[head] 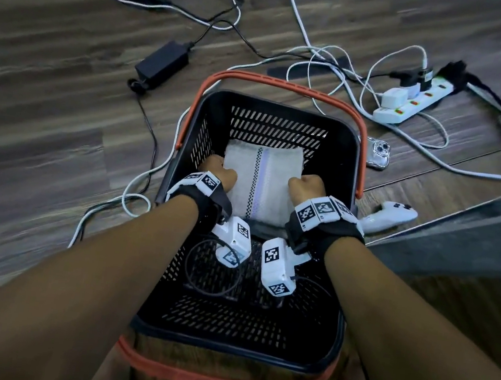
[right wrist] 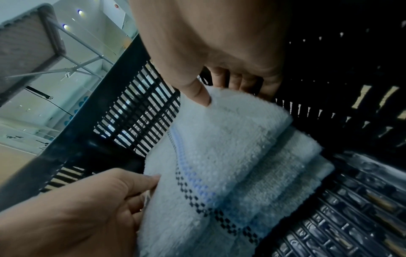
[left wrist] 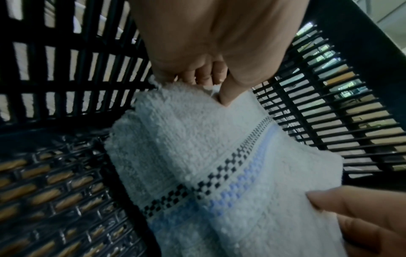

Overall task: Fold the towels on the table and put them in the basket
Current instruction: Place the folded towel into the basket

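Note:
A folded white towel [head: 260, 175] with a dark checkered stripe and a pale blue stripe is inside the black slatted basket [head: 347, 158], which has orange handles. My left hand [head: 218, 171] grips the towel's left edge and my right hand [head: 307, 186] grips its right edge. In the left wrist view the left hand [left wrist: 216, 87] has its thumb on top of the towel [left wrist: 208, 156] and fingers beneath. The right wrist view shows my right hand [right wrist: 219, 90] pinching the towel [right wrist: 230, 156] the same way. Whether the towel touches the basket floor [left wrist: 54, 200] I cannot tell.
The basket stands low over a wooden floor strewn with cables. A white power strip [head: 413, 103] lies at the back right and a black adapter [head: 162, 63] at the back left. A phone [head: 378, 155] and a white controller [head: 389, 217] lie just right of the basket. A grey table edge [head: 475, 235] is at the right.

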The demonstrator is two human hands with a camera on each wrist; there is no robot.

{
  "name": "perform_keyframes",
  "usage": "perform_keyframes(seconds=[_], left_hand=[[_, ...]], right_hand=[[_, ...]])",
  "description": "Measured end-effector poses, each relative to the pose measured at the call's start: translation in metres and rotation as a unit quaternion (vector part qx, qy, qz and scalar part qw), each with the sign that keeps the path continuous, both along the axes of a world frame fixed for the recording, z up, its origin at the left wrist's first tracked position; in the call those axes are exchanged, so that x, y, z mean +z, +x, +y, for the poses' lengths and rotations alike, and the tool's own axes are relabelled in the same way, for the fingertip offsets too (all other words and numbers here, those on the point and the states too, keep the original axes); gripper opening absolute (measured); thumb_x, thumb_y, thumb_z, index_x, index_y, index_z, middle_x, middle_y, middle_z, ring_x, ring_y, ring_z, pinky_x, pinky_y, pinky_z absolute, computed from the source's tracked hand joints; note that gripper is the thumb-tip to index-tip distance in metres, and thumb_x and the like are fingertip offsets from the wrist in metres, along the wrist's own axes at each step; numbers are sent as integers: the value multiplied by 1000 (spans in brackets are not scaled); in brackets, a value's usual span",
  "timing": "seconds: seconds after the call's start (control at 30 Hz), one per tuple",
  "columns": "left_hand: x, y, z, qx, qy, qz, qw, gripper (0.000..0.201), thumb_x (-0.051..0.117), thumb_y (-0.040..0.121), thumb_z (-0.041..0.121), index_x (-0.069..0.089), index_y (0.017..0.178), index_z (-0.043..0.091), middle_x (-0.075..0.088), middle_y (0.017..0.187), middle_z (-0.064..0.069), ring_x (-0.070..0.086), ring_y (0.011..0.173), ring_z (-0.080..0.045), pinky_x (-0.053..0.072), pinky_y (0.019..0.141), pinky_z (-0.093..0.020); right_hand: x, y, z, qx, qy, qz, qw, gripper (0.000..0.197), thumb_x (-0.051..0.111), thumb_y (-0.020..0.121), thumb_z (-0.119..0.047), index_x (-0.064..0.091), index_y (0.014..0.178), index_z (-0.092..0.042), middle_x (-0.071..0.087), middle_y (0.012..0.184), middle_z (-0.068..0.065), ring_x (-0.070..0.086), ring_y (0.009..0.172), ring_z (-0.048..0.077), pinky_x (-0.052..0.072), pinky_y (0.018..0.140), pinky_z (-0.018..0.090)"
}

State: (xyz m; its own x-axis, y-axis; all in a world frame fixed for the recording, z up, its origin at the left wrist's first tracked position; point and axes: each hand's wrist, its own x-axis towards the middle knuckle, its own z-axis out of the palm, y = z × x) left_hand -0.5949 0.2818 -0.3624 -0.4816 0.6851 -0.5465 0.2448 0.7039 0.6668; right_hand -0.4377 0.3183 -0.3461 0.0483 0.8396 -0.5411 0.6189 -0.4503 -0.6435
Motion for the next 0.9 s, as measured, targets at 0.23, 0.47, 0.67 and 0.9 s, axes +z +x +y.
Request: perform_keyframes(seconds=[0.23,0.47,0.67,0.9], left_hand=[[0,2,-1,7,18,34,999,32,48,90,8,52,121,4,59,121,-15,56,109,-31,36,79,-23],[5,14,0,-52,99,140,984,44,49,90,8,39,133,2,43,135,-17,43,124,-31,34,104,-34],[-12,16,-6,-222,106,223,943,51,38,95,18,27,145,12,17,156,-3,14,144,-18,20,113,-43],[-50,16,-13,-290,108,284,907,54,20,100,30,7,149,15,1,158,-2,-1,145,-17,15,117,-47]], right_hand=[[-3,2,1,3,-22,-1,1000,22,44,81,-14,32,61,-13,36,61,2,37,51,19,24,48,27],[6,-9,-9,74,112,-134,982,50,48,88,-13,32,134,-6,36,135,18,40,120,34,40,90,39],[-8,-20,-18,216,225,-243,918,51,44,89,-16,32,138,-10,23,152,9,18,140,25,28,106,45],[-56,-20,-26,197,223,-236,925,57,32,96,-25,13,148,-11,4,159,4,3,146,20,25,109,47]])
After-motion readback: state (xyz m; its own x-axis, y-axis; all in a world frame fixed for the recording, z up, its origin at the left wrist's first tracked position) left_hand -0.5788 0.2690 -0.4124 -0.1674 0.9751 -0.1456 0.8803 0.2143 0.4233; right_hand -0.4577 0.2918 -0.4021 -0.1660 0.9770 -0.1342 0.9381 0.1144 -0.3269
